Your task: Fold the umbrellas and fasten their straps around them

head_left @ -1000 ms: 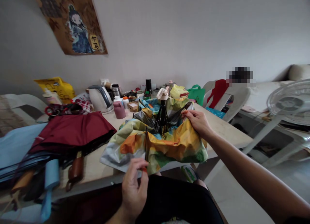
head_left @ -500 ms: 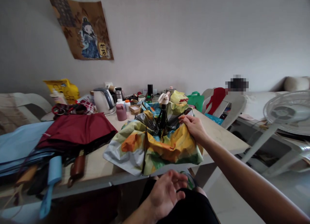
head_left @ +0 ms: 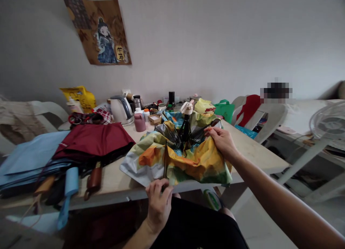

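The colourful umbrella (head_left: pixel 188 159) lies upside down at the near edge of the table (head_left: pixel 258 148), a little right of its middle, with the handle (head_left: pixel 188 107) pointing up and the cloth crumpled around the black shaft; the left hand (head_left: pixel 159 201) is at the near edge, its fingers closed narrow on the tip of a dark rib (head_left: pixel 165 162) where the cloth hangs over; the right hand (head_left: pixel 221 141) is on the far right side of the canopy, pinching the cloth edge near another rib, fingers narrow too. To do this step well, I think each hand should hold a rib tip, not only loose cloth, and pull the panels flat before folding, so the ribs lie side by side along the shaft; pulling too hard could bend a rib or drag the umbrella off the edge. On the left part of the table lie a red umbrella (head_left: pixel 91 143) and a blue one (head_left: pixel 29 159), well apart from the hands; a kettle (head_left: pixel 121 109) and small bottles stand at the far edge.
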`<state>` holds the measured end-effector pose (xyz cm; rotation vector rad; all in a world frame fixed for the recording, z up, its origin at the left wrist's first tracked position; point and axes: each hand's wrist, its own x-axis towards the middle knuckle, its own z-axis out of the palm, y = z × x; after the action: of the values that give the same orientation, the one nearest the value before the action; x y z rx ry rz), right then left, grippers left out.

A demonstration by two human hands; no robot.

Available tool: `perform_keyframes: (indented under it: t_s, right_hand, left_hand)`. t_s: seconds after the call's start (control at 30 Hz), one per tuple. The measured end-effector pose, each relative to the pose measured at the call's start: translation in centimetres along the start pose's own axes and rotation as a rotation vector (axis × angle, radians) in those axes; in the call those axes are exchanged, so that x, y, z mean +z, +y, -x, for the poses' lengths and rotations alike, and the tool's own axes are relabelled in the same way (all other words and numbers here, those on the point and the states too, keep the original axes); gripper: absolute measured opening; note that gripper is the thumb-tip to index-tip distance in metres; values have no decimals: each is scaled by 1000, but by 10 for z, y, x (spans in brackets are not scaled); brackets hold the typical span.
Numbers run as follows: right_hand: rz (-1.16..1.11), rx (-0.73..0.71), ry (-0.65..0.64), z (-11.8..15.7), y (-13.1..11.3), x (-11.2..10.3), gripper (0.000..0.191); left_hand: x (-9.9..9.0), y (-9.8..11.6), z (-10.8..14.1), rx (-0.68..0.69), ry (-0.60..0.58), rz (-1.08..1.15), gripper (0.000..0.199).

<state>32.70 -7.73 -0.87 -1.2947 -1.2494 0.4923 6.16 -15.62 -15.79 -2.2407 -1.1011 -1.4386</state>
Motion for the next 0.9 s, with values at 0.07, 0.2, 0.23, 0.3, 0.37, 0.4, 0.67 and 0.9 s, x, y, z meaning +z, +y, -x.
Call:
perform_keyframes:
  t_s: [0.07,0.2,0.23,0.3,0.37,0.4,0.67,0.9]
  right_hand:
    - [7,-6,24,-1,0,0,41]
    - [-31,25,27,-1,-3,0,39]
    - [-41,36,19,0,-5,0,39]
    - [-50,53,8,2,-7,-1,38]
    - [-48,62,-7,4,-8,-2,39]
    - [-43,60,-18,5,-8,-2,40]
    - [59,-79,-21,5,-4,-6,39]
    - [321,-300,41,8,-1,-12,33]
  left_hand:
    - [-4,-3,4,125,-70,126,17]
    - [-25,0,-7,324,-378,432,18]
    - [-32,-1,-17,299,-384,497,16]
    - [-46,-11,-43,167,-280,524,11]
    - [-54,-28,-75,34,-101,299,20]
    - [-56,-37,-91,6,-49,167,28]
    - [-44,-88,-141,-1,-244,-85,28]
    - [-42,-127,-105,-888,-73,511,77]
